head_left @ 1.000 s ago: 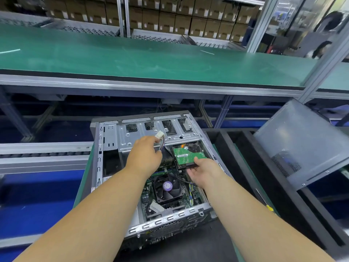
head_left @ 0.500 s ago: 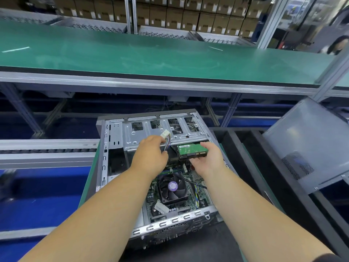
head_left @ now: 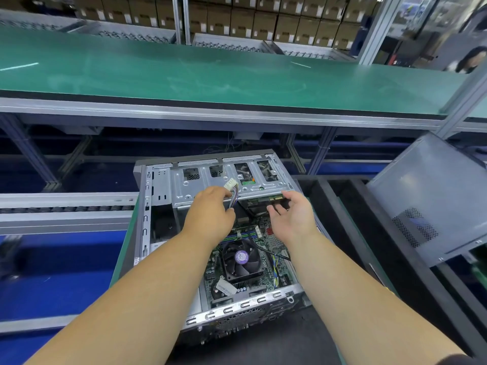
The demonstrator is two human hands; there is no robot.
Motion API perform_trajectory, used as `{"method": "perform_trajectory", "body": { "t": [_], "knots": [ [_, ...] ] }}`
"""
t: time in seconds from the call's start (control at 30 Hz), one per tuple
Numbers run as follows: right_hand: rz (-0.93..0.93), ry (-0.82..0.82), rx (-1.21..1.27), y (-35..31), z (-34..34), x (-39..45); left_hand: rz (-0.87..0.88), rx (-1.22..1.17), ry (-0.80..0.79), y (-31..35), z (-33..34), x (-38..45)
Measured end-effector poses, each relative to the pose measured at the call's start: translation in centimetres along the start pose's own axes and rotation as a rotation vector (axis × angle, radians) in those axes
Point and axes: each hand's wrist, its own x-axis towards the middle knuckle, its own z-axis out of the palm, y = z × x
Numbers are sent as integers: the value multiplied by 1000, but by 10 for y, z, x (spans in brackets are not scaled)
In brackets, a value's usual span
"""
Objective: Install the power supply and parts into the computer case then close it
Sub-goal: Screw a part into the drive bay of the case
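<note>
An open silver computer case (head_left: 158,185) lies on its side in front of me, its motherboard and black CPU fan (head_left: 242,259) exposed. My left hand (head_left: 210,214) grips a bundle of wires ending in a white connector (head_left: 231,185), held up over the drive cage (head_left: 210,180). A hard drive with a green circuit board (head_left: 268,200) sits mostly slid under the drive cage, only its near edge showing. My right hand (head_left: 292,217) hovers just behind that edge with fingers relaxed, holding nothing.
The grey side panel (head_left: 434,196) leans at the right above black trays (head_left: 355,206). A green conveyor belt (head_left: 210,75) runs across behind the case, with boxed shelves beyond. A roller track (head_left: 66,206) lies at the left.
The hard drive has gone from my right hand's grip into the bay under the drive cage. My right hand has let go and opened. My left hand kept the wires lifted.
</note>
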Motion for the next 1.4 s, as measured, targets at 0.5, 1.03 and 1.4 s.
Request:
{"method": "perform_trajectory", "body": {
  "t": [0.5,1.03,1.4],
  "knots": [
    [76,-250,-146,-43,-24,-52,212,13,50,41,-13,-18],
    [-186,-120,-544,-184,-177,-15,282,-205,-204,196,93,-68],
    [-151,-75,-1419,-202,-279,37,137,-345,-306,234,218,-91]
  ]
}}
